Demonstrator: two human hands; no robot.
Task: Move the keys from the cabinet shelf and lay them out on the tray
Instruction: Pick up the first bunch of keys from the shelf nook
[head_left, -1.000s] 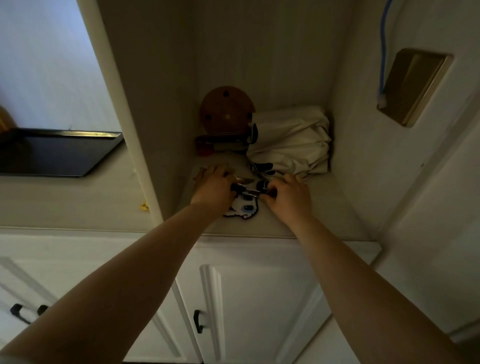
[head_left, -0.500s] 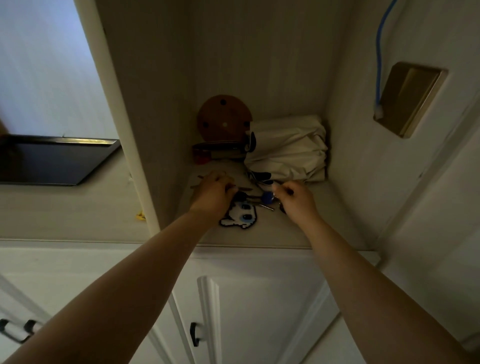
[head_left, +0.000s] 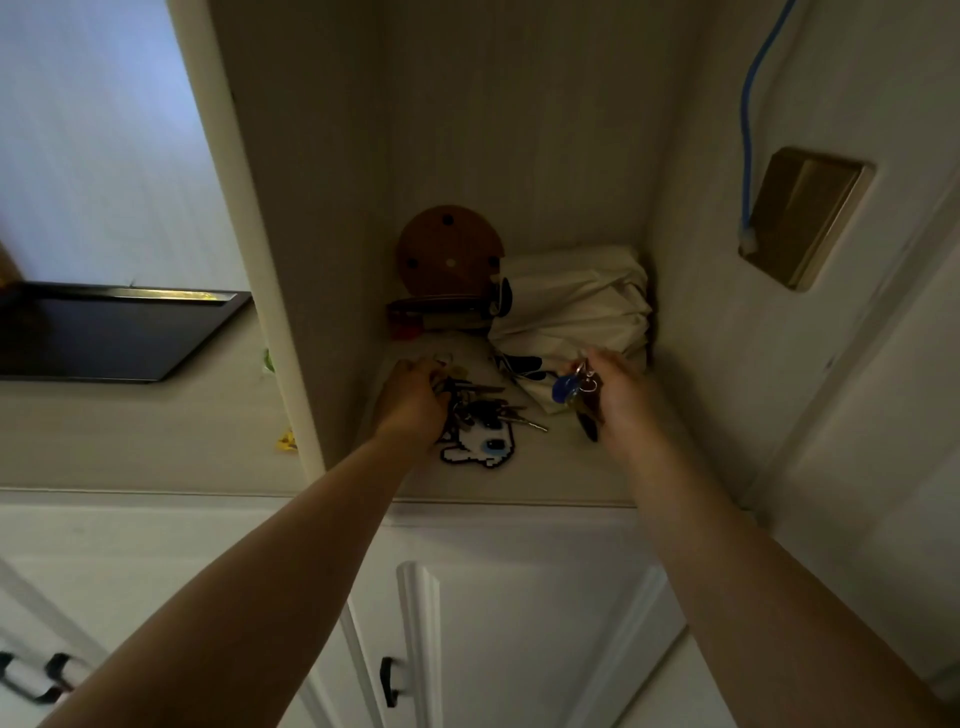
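Deep on the cabinet shelf (head_left: 550, 467), both of your hands are working the keys at once. Your left hand (head_left: 413, 402) is curled down over the bigger bunch of keys (head_left: 480, 402), fingers closed around the ring end while the blades fan out to the right across a black-and-white pixel charm (head_left: 480, 447) that lies flat on the shelf. That looks like a gathering grip, meant to bring the whole cluster up together rather than key by key. Your right hand (head_left: 621, 395) is closed on a smaller set with a blue fob (head_left: 566, 387), held clear of the shelf with the fob and ring dangling from your fingers, just in front of the folded white cloth bag (head_left: 571, 301). A round cork board (head_left: 449, 252) leans against the back wall, well behind both hands.

Compared with half a second ago, your hands have drawn apart: then they were close together over the charm with the blue fob low on the shelf between them, and now the blue set is lifted and pulled off to the right. The left bunch has not left the shelf yet.

The dark tray (head_left: 104, 338) sits on the counter to the left, outside the cabinet and well apart from the keys, so I judge the carry is all still ahead.
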